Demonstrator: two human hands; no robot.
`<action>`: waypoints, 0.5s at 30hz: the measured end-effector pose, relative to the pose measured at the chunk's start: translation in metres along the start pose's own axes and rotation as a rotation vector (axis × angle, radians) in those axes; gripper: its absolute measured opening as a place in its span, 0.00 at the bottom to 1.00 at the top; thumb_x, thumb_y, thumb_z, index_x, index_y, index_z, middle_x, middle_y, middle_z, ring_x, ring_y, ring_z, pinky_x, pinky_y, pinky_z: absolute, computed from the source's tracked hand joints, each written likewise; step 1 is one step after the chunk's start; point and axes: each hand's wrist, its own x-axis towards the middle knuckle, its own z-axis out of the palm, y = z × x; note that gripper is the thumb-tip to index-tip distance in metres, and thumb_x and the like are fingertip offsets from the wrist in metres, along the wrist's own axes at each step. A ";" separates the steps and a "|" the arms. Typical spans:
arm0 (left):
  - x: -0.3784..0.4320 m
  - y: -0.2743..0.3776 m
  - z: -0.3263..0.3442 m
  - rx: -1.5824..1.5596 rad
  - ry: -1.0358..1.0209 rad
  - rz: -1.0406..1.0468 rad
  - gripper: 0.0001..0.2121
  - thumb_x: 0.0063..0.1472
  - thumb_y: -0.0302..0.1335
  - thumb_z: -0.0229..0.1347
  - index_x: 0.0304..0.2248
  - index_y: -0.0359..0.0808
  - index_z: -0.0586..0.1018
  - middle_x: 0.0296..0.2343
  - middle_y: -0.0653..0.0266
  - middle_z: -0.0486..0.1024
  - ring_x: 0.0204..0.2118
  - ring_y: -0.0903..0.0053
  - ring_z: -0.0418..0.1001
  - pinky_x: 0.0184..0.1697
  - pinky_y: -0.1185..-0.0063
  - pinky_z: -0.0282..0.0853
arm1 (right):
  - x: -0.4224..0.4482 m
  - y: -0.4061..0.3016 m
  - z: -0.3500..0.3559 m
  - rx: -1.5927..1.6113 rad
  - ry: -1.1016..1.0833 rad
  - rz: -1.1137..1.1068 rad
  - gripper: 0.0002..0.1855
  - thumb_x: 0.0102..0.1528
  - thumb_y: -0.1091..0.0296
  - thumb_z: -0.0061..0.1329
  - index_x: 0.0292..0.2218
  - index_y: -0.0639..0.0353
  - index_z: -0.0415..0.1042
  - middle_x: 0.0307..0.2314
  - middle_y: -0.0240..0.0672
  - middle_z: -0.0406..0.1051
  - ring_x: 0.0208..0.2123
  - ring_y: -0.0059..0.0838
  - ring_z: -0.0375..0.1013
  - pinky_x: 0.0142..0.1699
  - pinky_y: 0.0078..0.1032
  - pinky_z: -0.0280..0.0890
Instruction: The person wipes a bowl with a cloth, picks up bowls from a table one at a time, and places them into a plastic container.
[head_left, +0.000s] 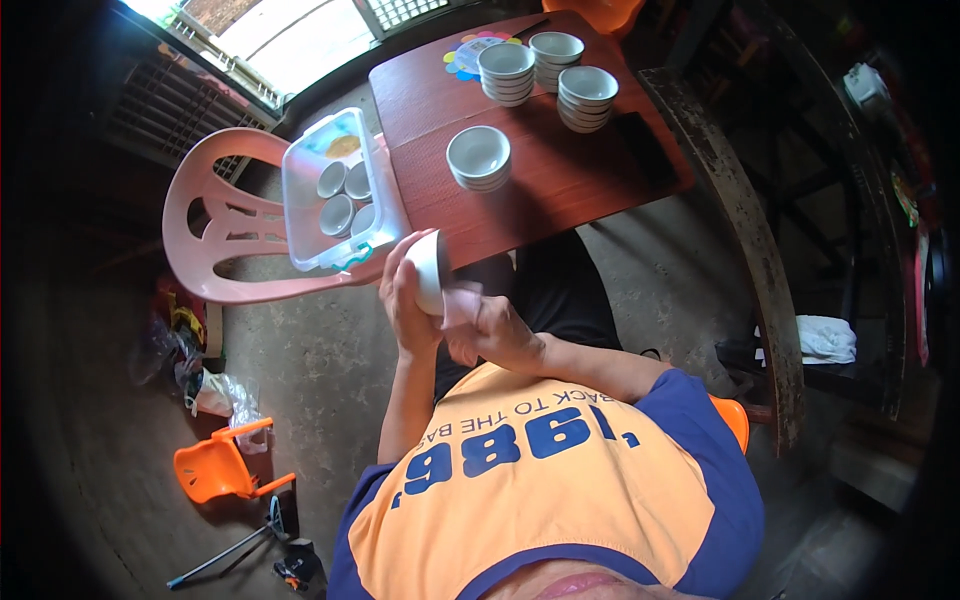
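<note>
A white bowl (425, 274) is tilted on its side in my left hand (409, 304), whose fingers hold it from the left. My right hand (504, 334) grips a pale pink cloth (460, 305) against the bowl's lower right edge. Beyond my hands, a short stack of white bowls (478, 157) stands near the middle of the red-brown table (420, 112). Three taller bowl stacks (507, 71) (556, 56) (588, 97) are at its far side. Several white bowls (337, 215) lie in a clear plastic bin (294, 225) to the left.
The bin rests on a pink plastic chair (187, 225) beside the table. A colorful flower-shaped mat (465, 56) lies by the far stacks. A wooden bench (750, 247) stands at the right. An orange chair (221, 469) and plastic bags (240, 397) are on the floor at left.
</note>
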 end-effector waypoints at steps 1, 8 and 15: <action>0.001 0.001 -0.002 -0.088 -0.013 -0.143 0.22 0.62 0.40 0.45 0.45 0.28 0.70 0.41 0.57 0.72 0.40 0.75 0.71 0.44 0.80 0.67 | 0.001 0.009 0.005 -0.353 0.135 -0.380 0.17 0.49 0.76 0.50 0.43 0.60 0.68 0.32 0.39 0.73 0.38 0.40 0.73 0.43 0.36 0.67; 0.000 0.005 -0.023 -0.232 -0.165 -0.368 0.28 0.61 0.38 0.49 0.56 0.33 0.58 0.48 0.56 0.65 0.51 0.71 0.65 0.53 0.73 0.61 | 0.007 0.022 -0.015 -0.075 -0.068 -0.092 0.14 0.50 0.74 0.51 0.41 0.62 0.70 0.28 0.38 0.74 0.33 0.31 0.75 0.40 0.27 0.70; 0.004 0.009 -0.012 -0.355 -0.060 -0.273 0.21 0.58 0.34 0.44 0.43 0.23 0.70 0.40 0.48 0.73 0.42 0.66 0.73 0.47 0.73 0.68 | 0.002 0.013 0.007 -0.250 -0.111 -0.307 0.17 0.46 0.75 0.50 0.40 0.60 0.71 0.36 0.42 0.73 0.42 0.37 0.72 0.50 0.34 0.64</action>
